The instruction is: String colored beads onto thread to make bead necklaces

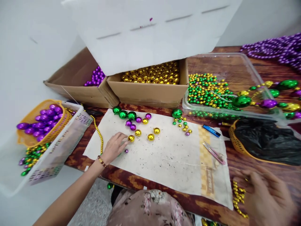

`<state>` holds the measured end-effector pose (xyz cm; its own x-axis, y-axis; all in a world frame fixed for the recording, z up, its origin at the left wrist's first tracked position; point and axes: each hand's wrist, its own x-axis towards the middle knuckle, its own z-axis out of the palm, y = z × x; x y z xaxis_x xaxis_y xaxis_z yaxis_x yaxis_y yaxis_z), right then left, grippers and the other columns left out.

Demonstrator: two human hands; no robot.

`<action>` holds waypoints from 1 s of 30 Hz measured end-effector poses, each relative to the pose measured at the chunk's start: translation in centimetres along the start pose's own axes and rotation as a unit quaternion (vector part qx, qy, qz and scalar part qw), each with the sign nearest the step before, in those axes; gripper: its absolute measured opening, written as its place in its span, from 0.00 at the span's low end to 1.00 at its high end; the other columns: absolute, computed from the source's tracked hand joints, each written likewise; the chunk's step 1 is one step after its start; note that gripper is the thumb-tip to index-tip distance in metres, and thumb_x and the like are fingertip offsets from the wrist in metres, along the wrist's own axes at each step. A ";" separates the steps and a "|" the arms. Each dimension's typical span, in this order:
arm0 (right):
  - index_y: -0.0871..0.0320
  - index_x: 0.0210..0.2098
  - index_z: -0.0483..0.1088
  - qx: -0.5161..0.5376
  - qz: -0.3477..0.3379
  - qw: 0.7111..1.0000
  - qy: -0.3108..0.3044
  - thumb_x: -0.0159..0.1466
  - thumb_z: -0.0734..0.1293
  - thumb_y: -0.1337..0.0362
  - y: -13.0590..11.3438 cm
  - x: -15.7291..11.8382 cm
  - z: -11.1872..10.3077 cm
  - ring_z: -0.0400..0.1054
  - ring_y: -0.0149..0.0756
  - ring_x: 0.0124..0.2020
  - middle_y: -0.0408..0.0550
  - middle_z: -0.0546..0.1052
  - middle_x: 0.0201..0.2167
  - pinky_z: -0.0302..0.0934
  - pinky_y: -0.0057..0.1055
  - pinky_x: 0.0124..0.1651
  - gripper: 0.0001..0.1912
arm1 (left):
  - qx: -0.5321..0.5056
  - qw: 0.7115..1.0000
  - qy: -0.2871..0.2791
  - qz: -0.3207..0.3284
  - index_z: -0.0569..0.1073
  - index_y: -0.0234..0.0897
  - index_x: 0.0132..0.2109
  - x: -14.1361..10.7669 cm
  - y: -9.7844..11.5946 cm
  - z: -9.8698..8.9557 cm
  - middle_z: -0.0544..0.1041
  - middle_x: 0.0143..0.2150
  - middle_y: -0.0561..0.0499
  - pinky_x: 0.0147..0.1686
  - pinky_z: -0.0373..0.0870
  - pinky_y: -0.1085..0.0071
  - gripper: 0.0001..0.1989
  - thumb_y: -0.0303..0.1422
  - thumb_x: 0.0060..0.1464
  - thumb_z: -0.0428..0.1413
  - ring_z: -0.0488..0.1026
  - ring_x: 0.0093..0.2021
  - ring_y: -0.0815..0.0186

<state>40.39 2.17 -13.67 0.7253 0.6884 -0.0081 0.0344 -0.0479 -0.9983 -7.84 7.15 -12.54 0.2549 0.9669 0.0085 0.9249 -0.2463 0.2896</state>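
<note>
Head view | left hand [114,147]: fingers loosely open, gold ball [131,138] just beside its fingertips at 2 o'clock, contact unclear | green balls [123,114] on cloth [164,161] at its 12 o'clock | right hand [266,192]: blurred, fingers curled, gold bead strand [239,197] at its 9 o'clock, cannot tell whether gripped | pink-handled snips [215,153] at its 10 o'clock

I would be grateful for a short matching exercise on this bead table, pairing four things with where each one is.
1. left hand
2. right hand
3. cutter
4. black bag

A. on the cloth, near its far right corner
B. in the yellow basket at the right
C. over the cloth, fingers close to a gold ball
D. beside the gold strand, right of the cloth

Pairs: 1-C, 2-D, 3-A, 4-B
</note>
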 end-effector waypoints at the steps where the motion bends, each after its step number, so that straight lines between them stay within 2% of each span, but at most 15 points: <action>1: 0.54 0.39 0.76 0.002 0.007 1.000 -0.016 0.49 0.79 0.52 -0.3 -0.8 0.9 0.72 0.35 0.24 0.46 0.77 0.30 0.65 0.31 0.22 0.21 | 0.008 1.000 0.005 -0.015 0.69 0.35 0.54 0.4 0.3 0.2 0.74 0.49 0.42 0.47 0.67 0.61 0.16 0.39 0.65 0.51 0.72 0.48 0.55; 3: 0.58 0.37 0.77 0.003 0.017 0.998 -0.066 0.51 0.78 0.54 -0.5 -2.2 2.5 0.74 0.36 0.26 0.48 0.79 0.30 0.70 0.31 0.26 0.19 | 0.034 0.999 -0.008 -0.023 0.67 0.36 0.56 1.1 0.8 0.6 0.74 0.52 0.41 0.48 0.66 0.58 0.17 0.36 0.62 0.53 0.71 0.51 0.52; 5: 0.60 0.36 0.78 0.000 0.024 0.991 -0.128 0.54 0.77 0.55 -0.3 -3.4 3.9 0.76 0.38 0.27 0.50 0.80 0.30 0.72 0.31 0.27 0.16 | 0.034 0.999 -0.028 -0.021 0.69 0.37 0.53 1.6 1.1 0.6 0.75 0.51 0.42 0.49 0.66 0.57 0.15 0.32 0.60 0.54 0.72 0.51 0.52; 7: 0.61 0.36 0.78 0.001 0.034 0.980 -0.197 0.56 0.76 0.56 0.0 -4.5 5.2 0.77 0.40 0.26 0.51 0.81 0.29 0.72 0.31 0.26 0.15 | -0.034 0.999 -0.022 -0.028 0.71 0.38 0.49 1.9 1.3 0.2 0.76 0.48 0.43 0.51 0.66 0.56 0.11 0.32 0.59 0.55 0.72 0.49 0.53; 9: 0.60 0.35 0.78 -0.006 0.033 0.961 -0.275 0.59 0.74 0.56 0.2 -5.9 6.7 0.76 0.39 0.25 0.51 0.81 0.28 0.70 0.30 0.24 0.13 | -0.179 0.982 0.007 -0.055 0.71 0.38 0.48 2.2 1.6 -0.5 0.76 0.47 0.45 0.52 0.68 0.57 0.11 0.34 0.58 0.56 0.73 0.49 0.56; 11: 0.59 0.37 0.78 -0.007 0.023 0.938 -0.347 0.62 0.72 0.56 0.5 -7.6 8.2 0.76 0.39 0.24 0.51 0.81 0.28 0.70 0.29 0.24 0.12 | -0.354 0.929 0.032 -0.098 0.72 0.38 0.48 2.5 2.4 -1.3 0.77 0.48 0.46 0.50 0.70 0.61 0.13 0.36 0.56 0.59 0.74 0.47 0.60; 14: 0.57 0.38 0.77 0.004 0.016 0.900 -0.435 0.65 0.68 0.55 1.0 -10.1 10.4 0.78 0.40 0.27 0.50 0.82 0.29 0.70 0.29 0.24 0.12 | -0.560 0.813 0.040 -0.156 0.75 0.37 0.46 3.3 4.6 -1.9 0.78 0.44 0.46 0.44 0.73 0.66 0.16 0.36 0.51 0.64 0.76 0.43 0.62; 17: 0.56 0.38 0.75 -0.001 -0.001 0.873 -0.487 0.68 0.65 0.56 1.7 -11.9 11.8 0.78 0.39 0.28 0.48 0.82 0.28 0.69 0.27 0.24 0.11 | -0.680 0.708 0.052 -0.182 0.77 0.36 0.48 4.5 7.4 -1.5 0.79 0.41 0.47 0.36 0.72 0.70 0.17 0.35 0.50 0.65 0.77 0.38 0.64; 20: 0.55 0.39 0.74 -0.017 -0.043 0.860 -0.509 0.70 0.62 0.60 2.0 -12.5 12.3 0.78 0.36 0.26 0.46 0.81 0.28 0.69 0.26 0.26 0.10 | -0.738 0.644 0.075 -0.186 0.79 0.38 0.47 5.8 9.9 -0.9 0.79 0.38 0.48 0.31 0.69 0.74 0.16 0.35 0.50 0.66 0.75 0.33 0.68; 22: 0.55 0.39 0.73 -0.029 -0.073 0.856 -0.511 0.71 0.61 0.62 2.0 -12.4 12.2 0.77 0.34 0.26 0.45 0.80 0.28 0.70 0.26 0.30 0.10 | -0.749 0.630 0.087 -0.185 0.80 0.37 0.45 6.5 11.0 -0.6 0.79 0.36 0.49 0.31 0.70 0.75 0.15 0.36 0.49 0.67 0.74 0.32 0.70; 24: 0.55 0.40 0.73 -0.038 -0.095 0.855 -0.509 0.71 0.60 0.63 1.9 -12.4 12.1 0.77 0.33 0.25 0.44 0.79 0.28 0.70 0.26 0.33 0.10 | -0.745 0.635 0.098 -0.181 0.81 0.37 0.43 6.9 11.7 -0.4 0.78 0.35 0.50 0.31 0.69 0.75 0.15 0.37 0.47 0.68 0.72 0.31 0.71; 27: 0.55 0.39 0.72 -0.042 -0.103 0.858 -0.502 0.71 0.60 0.63 1.8 -12.5 11.8 0.75 0.33 0.25 0.44 0.78 0.27 0.69 0.27 0.33 0.10 | -0.716 0.667 0.120 -0.167 0.82 0.37 0.43 7.1 12.0 -0.3 0.78 0.35 0.50 0.28 0.68 0.75 0.16 0.40 0.47 0.68 0.70 0.30 0.71; 30: 0.54 0.38 0.72 -0.042 -0.091 0.864 -0.494 0.72 0.60 0.62 2.0 -12.8 11.6 0.75 0.34 0.25 0.44 0.78 0.27 0.69 0.27 0.33 0.11 | -0.687 0.695 0.139 -0.157 0.83 0.39 0.43 7.1 11.9 -0.3 0.79 0.36 0.49 0.32 0.69 0.73 0.17 0.41 0.47 0.68 0.71 0.33 0.69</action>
<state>23.18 1.70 -16.24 -0.2367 0.9697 0.0613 0.1662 0.1025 -0.9808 4.90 11.08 -8.70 -0.1389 0.9814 -0.1324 -0.2696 0.0912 0.9586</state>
